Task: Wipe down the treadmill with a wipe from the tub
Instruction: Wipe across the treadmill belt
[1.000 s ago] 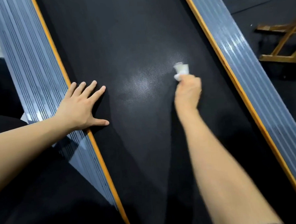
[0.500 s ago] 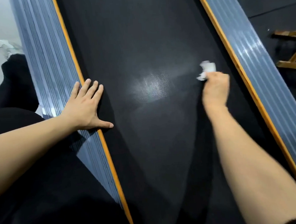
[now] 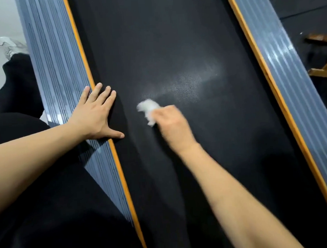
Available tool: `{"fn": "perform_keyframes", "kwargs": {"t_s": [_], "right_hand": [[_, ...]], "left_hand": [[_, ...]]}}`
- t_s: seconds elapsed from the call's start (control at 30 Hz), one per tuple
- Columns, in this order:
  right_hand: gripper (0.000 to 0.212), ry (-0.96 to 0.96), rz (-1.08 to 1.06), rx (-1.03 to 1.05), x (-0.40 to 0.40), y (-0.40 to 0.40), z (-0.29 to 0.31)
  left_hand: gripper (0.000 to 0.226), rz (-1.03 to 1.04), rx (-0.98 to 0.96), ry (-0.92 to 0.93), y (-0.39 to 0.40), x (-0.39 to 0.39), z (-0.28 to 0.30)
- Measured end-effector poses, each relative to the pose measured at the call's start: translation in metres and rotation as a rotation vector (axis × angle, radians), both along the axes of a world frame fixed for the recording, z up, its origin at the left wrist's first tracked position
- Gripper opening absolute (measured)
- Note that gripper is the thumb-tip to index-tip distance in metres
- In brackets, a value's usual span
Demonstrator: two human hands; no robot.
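A: What sits at the left, around nine o'clock?

B: A grey ribbed rail (image 3: 61, 76) with an orange strip along its inner edge. The left hand (image 3: 96, 116) lies flat across that edge, fingers straight and spread, thumb out on the black belt (image 3: 154, 39). It holds nothing; it looks like a brace.

A: And in the middle?

B: The right hand (image 3: 170, 127) has its fingers curled round a small crumpled white wipe (image 3: 148, 109), pressed on the belt just right of the left thumb. The wipe and hand are blurred. At about one o'clock from the wipe, a damp sheen glints on the belt.

A: To the right, at three o'clock?

B: A second grey rail (image 3: 280, 64), then dark floor and a wooden frame (image 3: 322, 62).

A: What could go wrong?

B: The wipe is bunched small, so I judge each pass covers little and strips may be missed. The belt may creep under the leaning left hand, shifting the brace. A wide sweep left could knock that thumb. The tub is not in view.
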State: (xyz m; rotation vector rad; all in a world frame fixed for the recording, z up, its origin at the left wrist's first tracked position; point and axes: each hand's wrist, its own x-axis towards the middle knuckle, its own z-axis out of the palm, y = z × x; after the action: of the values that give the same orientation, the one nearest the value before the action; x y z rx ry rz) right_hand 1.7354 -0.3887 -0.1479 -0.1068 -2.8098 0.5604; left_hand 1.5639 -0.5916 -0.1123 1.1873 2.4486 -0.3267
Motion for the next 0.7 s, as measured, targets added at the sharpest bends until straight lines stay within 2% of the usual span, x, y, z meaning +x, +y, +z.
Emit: {"fn": "perform_keyframes", "kwargs": {"t_s": [0.1, 0.17, 0.23, 0.27, 0.33, 0.4, 0.47, 0.53, 0.6, 0.63, 0.7], "right_hand": [[0.022, -0.127, -0.502, -0.019, 0.016, 0.121, 0.007], [0.027, -0.144, -0.734, 0.011, 0.022, 0.18, 0.011], [0.031, -0.174, -0.909, 0.078, 0.011, 0.194, 0.008], [0.033, -0.137, -0.931, 0.084, -0.001, 0.182, 0.006], [0.03, -0.013, -0.796, 0.057, -0.032, 0.131, 0.007], [0.022, 0.097, -0.438, -0.07, -0.053, 0.06, -0.001], [0.025, 0.056, -0.156, -0.103, -0.06, -0.005, -0.002], [0.024, 0.021, -0.001, -0.05, -0.058, -0.012, -0.002], [0.02, 0.04, -0.012, 0.023, -0.052, 0.037, 0.0], [0.022, 0.023, -0.104, 0.048, -0.049, 0.073, 0.002], [0.022, -0.103, -0.422, 0.119, -0.039, 0.152, 0.003]], "left_hand": [[0.145, 0.004, 0.003, -0.001, 0.0, 0.0, 0.001], [0.145, 0.009, 0.008, 0.005, -0.001, 0.001, 0.001], [0.145, 0.01, 0.013, -0.002, 0.001, 0.0, 0.002], [0.145, 0.007, 0.016, -0.004, 0.001, 0.0, 0.003], [0.145, 0.001, 0.02, -0.005, 0.001, -0.001, 0.003], [0.145, 0.003, 0.035, 0.003, -0.001, -0.002, 0.002], [0.141, 0.003, 0.045, 0.005, -0.001, -0.003, 0.003], [0.139, 0.013, 0.047, 0.016, 0.0, -0.003, 0.005], [0.139, 0.043, 0.059, 0.031, -0.001, -0.002, 0.005], [0.139, 0.051, 0.058, 0.029, -0.001, -0.002, 0.005], [0.14, 0.059, 0.053, 0.011, -0.002, -0.003, 0.006]]}}
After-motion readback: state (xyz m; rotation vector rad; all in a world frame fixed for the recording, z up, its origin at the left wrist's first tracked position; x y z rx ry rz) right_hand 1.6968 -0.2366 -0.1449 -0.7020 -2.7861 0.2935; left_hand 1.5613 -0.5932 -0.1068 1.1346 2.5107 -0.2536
